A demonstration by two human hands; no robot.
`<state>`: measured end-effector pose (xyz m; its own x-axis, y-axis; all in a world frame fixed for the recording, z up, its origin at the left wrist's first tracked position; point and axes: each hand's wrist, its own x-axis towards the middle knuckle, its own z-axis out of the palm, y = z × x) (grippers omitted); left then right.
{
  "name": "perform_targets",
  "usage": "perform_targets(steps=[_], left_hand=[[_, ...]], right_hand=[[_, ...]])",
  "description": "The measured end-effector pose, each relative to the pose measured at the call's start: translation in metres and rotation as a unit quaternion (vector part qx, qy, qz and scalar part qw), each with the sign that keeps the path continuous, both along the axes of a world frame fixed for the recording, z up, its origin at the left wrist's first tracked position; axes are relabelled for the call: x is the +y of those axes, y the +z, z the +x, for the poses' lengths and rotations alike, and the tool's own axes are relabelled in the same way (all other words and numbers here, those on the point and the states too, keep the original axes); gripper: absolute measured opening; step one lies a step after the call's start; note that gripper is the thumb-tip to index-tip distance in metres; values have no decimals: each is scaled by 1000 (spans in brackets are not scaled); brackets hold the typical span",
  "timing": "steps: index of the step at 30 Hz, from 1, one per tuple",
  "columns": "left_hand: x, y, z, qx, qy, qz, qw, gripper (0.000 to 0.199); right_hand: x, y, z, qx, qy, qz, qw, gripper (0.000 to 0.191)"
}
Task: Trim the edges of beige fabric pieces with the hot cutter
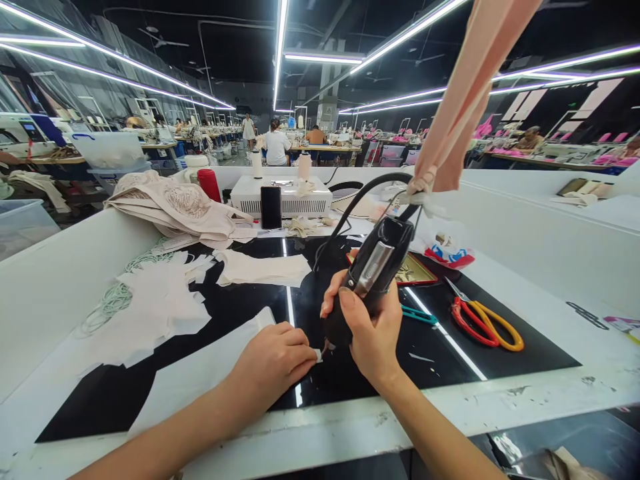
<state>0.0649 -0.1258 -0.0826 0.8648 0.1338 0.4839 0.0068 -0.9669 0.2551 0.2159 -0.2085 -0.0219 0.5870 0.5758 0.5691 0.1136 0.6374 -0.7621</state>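
Left hand (280,350): its fingers were curled closed, with a small white end (319,356) pinched at the tips; the thumb was mostly hidden.
Right hand (375,327): its fingers were wrapped round the body of a black power tool (373,263), the thumb lying along the near side.
Tool's long axis: it leaned from upper right to lower left, nose down, so that the narrow tip (327,346) pointed towards the left fingertips.
Tip to white end: the end lay just beside the tip, on its left; whether they touched could not be told.
Nearer hand: the left was at the white end itself, the right a little behind the tip.
White sheet (210,363): it lay under the left forearm on the counter (565,387), its long axis running from lower left up to the left hand; whether the pinched end belonged to it was unclear.
Above the tool: a pink cloth strip (457,100) was knotted near the black cord (367,189).
Right of the tool: scissors (487,323) rested well apart from both hands.
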Motion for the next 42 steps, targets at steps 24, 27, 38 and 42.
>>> perform_targets(steps=[24,27,38,42], left_hand=[[12,6,-26,-3,18,76,997,34],[13,5,-27,-9,22,70,997,32],[9,-2,-31,11,28,58,998,19],[8,0,-32,32,23,55,998,21]], right_hand=[[-7,-6,6,-8,3,-6,1000,32],[-8,-6,5,-5,5,-9,1000,33],[-9,-5,6,-9,-8,-16,1000,33],[-9,-5,6,-10,-11,-17,1000,34]])
